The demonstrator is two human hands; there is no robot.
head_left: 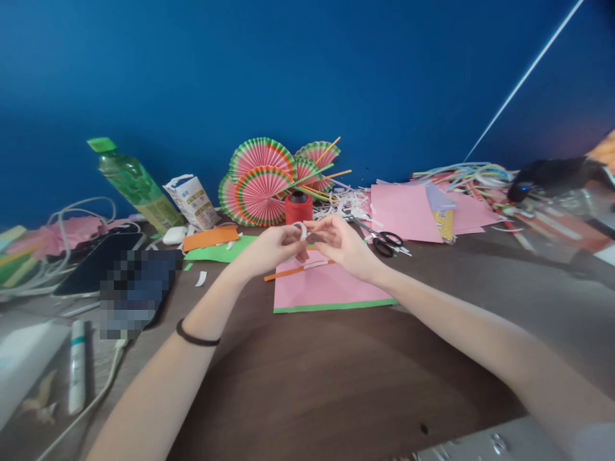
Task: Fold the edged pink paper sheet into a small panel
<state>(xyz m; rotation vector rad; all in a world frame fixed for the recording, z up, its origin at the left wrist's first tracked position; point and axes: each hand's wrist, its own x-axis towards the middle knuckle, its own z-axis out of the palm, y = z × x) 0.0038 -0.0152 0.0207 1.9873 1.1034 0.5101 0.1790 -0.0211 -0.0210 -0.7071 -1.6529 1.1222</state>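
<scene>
Above a pink sheet of paper with a green strip along its front edge, my left hand is closed round a small roll of white tape. Right beside the roll is my right hand, thumb and fingers bent together; whatever lies between its fingertips is too small to make out. An orange strip with a white piece on it lies across the pink sheet under the hands. Just behind the hands stands a red spool of thread.
Folded paper fans lean against the blue wall. Black-handled scissors lie right of my hands, near pink sheets and paper scraps. At left are a green bottle, a carton, phones with cables, and a marker.
</scene>
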